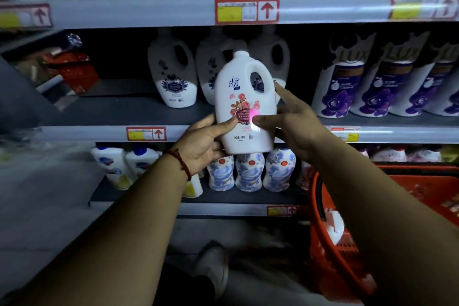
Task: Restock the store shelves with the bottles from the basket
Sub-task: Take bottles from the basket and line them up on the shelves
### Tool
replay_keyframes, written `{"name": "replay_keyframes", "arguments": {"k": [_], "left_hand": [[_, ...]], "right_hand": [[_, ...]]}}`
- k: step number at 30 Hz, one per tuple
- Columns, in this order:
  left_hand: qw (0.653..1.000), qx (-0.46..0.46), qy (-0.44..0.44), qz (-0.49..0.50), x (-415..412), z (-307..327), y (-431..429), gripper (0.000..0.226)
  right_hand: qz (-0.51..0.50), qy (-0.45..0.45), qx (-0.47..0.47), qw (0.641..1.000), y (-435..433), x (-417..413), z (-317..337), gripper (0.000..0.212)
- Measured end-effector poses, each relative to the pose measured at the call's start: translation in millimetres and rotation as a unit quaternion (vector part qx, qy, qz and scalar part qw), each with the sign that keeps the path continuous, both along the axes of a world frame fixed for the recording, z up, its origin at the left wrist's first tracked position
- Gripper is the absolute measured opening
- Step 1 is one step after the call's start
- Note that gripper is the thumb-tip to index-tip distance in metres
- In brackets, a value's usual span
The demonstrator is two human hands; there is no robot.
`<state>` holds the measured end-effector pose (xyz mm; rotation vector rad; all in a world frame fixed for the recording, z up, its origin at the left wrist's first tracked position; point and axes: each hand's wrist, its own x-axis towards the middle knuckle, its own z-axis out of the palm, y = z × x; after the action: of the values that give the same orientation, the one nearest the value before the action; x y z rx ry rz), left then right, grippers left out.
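Both hands are holding the white plastic handled bottle with a pink floral label [244, 97] upright in the air, just off the front edge of the grey middle shelf [124, 109]. Left hand [203, 146] grip is clamping its lower left side, thumb on the label; right hand [290, 119] grip is clamping the right side, fingers running up by the handle. Red plastic basket [315, 194] is sitting lower right, white bottle [335, 228] inside.

One floral bottle [244, 104]; three handled bottles [173, 77]; three blue-patterned bottles [249, 171]; three Lux bottles [340, 87] (maybe fourth at edge).
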<state>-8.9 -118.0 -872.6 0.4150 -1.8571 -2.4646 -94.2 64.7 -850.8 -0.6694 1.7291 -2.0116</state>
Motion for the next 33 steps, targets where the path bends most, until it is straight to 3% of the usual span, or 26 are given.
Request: {"name": "replay_keyframes", "arguments": {"k": [7,15,24,33], "left_hand": [[0.996,-0.084,0.023,0.018,9,14,-40,0.043],[0.986,-0.127,0.042,0.1,6,19,-109,0.036],[0.981,-0.107,0.065,0.15,-19,17,-157,0.054],[0.96,-0.165,0.081,0.209,-32,-5,-174,0.065]], "right_hand": [[-0.03,0.047,0.014,0.998,-41,-3,2,0.083],[-0.014,0.07,0.062,0.995,-126,-24,12,0.076],[-0.059,0.042,0.123,0.99,-190,-48,11,0.078],[-0.118,0.156,0.148,0.969,-213,-44,-8,0.063]]}}
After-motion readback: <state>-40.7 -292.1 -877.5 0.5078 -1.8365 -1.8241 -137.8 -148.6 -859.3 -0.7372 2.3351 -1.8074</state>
